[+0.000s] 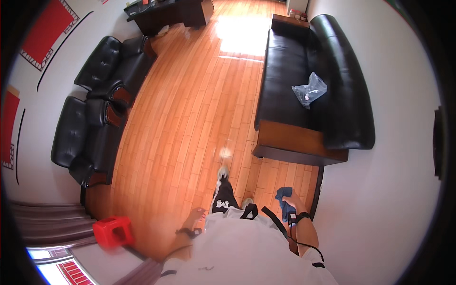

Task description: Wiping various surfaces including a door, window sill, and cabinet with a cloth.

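A blue cloth (284,195) hangs bunched from my right hand (295,201), out to the right of my body. Its lower part drops past the wrist, next to a dark wristband (302,216). My left hand (198,215) hangs beside my left hip with the fingers loosely bent and slightly apart; nothing shows in it. Wooden plank floor (185,142) lies below and before me. One of my shoes (223,172) is set forward on it.
Ahead to the right, a black leather sofa (285,71) with a wooden armrest carries a clear plastic bag (311,90). Two black armchairs (110,67) line the left wall. A red plastic stool (113,231) stands behind left by a curtain (50,222). A dark desk (171,17) stands far ahead.
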Demonstrator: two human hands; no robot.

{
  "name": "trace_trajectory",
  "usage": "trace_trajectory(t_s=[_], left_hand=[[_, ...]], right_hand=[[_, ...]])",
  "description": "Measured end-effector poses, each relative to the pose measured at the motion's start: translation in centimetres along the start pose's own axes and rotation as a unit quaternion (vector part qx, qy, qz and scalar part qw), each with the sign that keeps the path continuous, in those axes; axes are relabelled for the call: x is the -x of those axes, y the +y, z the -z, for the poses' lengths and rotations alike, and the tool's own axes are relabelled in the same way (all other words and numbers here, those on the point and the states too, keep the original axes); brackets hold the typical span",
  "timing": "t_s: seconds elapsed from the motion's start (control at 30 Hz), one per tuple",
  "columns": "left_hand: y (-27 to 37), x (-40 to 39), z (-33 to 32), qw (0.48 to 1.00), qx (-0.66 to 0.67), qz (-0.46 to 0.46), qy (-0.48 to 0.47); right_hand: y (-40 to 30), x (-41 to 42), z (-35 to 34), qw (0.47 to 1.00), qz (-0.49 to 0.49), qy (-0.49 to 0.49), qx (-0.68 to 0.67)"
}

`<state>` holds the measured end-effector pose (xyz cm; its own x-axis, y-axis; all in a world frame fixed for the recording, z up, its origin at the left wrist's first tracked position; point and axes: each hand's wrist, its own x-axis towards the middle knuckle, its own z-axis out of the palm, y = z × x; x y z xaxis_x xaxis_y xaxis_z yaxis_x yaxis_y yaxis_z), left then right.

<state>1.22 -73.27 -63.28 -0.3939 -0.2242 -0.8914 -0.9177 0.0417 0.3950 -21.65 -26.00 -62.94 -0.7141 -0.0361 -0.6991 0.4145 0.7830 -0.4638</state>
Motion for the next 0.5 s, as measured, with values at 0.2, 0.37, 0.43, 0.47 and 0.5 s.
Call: trace_trajectory(t_s=[0.2, 0.37, 0.43, 0.47, 0.5], left_hand=[[0.2, -3.9, 2.6, 0.989, 0.094, -0.116, -0.023], [10.3, -7.9, 6.1, 0.943, 0.323, -0.073, -0.044], [13.6, -10.4, 12.2, 0.906, 0.366, -0.212, 0.003], [17.5, -12.1, 15.4, 0.941, 0.305, -0.133, 0.068], [21.7, -12.2, 16.6, 0.949, 0.26, -0.151, 0.095]], right_hand=[[-8.4, -0.1, 0.8, 0.999, 0.007, -0.003, -0.032], [-2.5, -2.3, 0.4, 0.996, -0.092, 0.005, 0.018], [1.4, -6.1, 0.3, 0.997, -0.052, -0.047, -0.015], [2.6, -7.3, 0.1, 0.996, -0.045, -0.08, 0.003], [3.9, -7.3, 0.8, 0.992, -0.058, -0.108, -0.029]])
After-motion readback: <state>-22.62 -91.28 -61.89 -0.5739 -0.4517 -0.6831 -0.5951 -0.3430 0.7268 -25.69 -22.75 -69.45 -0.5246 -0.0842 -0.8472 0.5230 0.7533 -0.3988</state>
